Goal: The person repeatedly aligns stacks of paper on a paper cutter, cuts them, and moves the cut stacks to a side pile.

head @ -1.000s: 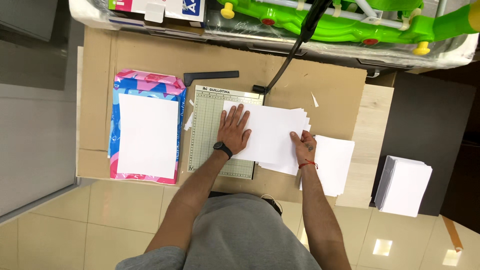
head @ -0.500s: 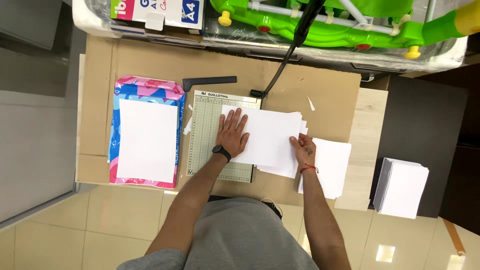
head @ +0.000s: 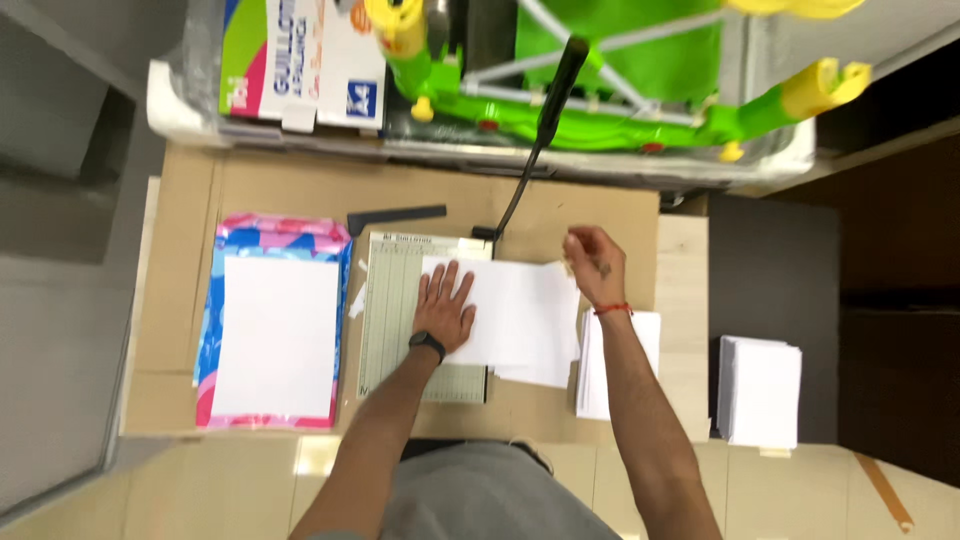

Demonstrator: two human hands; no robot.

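- A cardboard-topped table [head: 300,190] carries all the work; beyond its far edge stand a green and yellow plastic toy frame [head: 640,70] and a colourful carton [head: 290,60].
- At the left, an opened pink and blue paper wrapper [head: 215,300] holds a full-looking stack of uncut white sheets [head: 278,335], so plenty seems left to cut.
- In the middle lies the pale green guillotine cutter [head: 395,310], its blade arm [head: 545,120] raised up and away; the cut on this batch looks not yet made.
- A bundle of white paper [head: 520,315] lies across the cutter's right edge, hanging over onto the table.
- Just right of it sits a pile of cut sheets [head: 620,365], and well apart on a dark surface at the far right a second white stack [head: 762,390]; both suggest finished batches.
- The left hand [head: 443,305] lies flat and spread, pressing the bundle onto the cutter bed.
- The right hand [head: 592,262] hovers loosely curled near the bundle's far right corner, grasping nothing, below the blade arm.
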